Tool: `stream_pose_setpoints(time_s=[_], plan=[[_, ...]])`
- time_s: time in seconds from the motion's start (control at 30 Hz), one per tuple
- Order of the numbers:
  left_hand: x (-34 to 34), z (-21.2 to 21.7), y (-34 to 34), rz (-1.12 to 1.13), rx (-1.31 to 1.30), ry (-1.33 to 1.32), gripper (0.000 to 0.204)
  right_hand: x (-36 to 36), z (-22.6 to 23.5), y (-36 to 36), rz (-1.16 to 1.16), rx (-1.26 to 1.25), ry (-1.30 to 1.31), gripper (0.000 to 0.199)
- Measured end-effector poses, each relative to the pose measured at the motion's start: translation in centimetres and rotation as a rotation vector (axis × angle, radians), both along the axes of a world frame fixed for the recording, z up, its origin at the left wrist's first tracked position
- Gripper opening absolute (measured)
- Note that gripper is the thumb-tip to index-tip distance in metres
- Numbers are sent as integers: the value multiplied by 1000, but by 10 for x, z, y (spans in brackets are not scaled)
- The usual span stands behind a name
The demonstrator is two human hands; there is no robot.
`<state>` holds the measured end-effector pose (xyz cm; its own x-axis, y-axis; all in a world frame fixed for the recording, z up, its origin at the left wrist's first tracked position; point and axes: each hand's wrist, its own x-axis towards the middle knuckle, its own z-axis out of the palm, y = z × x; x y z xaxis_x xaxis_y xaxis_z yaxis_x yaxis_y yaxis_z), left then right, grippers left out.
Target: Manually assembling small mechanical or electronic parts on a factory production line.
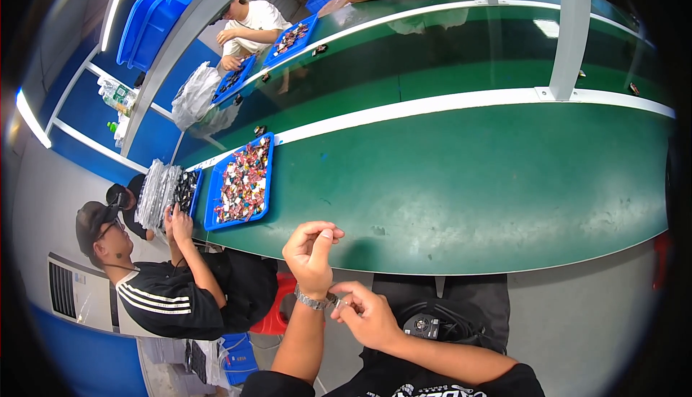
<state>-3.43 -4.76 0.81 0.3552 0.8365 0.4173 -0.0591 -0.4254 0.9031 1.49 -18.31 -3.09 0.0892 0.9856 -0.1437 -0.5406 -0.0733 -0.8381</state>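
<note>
The desk [461, 181] was green, the tray [213, 206] blue, its parts [245, 181] mottled red, white and black. The watch [310, 300] was silver, a co-worker's black sleeve [162, 300] white-striped.

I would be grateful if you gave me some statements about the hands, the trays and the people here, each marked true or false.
1. A metal band circles the wrist below the left hand. True.
2. The right hand is inside a tray. False: its fingers are right by the metal band.
3. The nearest blue tray on the green table is filled with small parts of mixed colours. True.
4. The cap on the co-worker with the striped sleeve is white. False: it is black.
5. A red seat shows between that co-worker and the left forearm. True.
</note>
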Motion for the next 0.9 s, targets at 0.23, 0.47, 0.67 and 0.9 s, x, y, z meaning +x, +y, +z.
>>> stream_pose_setpoints(time_s=[0.23,0.47,0.67,0.9], plan=[[5,8,-7,104,180,150,7,3,14,4,-218,259,-498,24],[1,38,-1,68,320,178,9,69,56,-6,144,316,-600,19],[-24,47,11,-1271,-932,122,46,132,83,-8,369,266,-666,25],[7,45,-8,-1326,-356,565,24,145,88,-32,340,339,-1102,31]])
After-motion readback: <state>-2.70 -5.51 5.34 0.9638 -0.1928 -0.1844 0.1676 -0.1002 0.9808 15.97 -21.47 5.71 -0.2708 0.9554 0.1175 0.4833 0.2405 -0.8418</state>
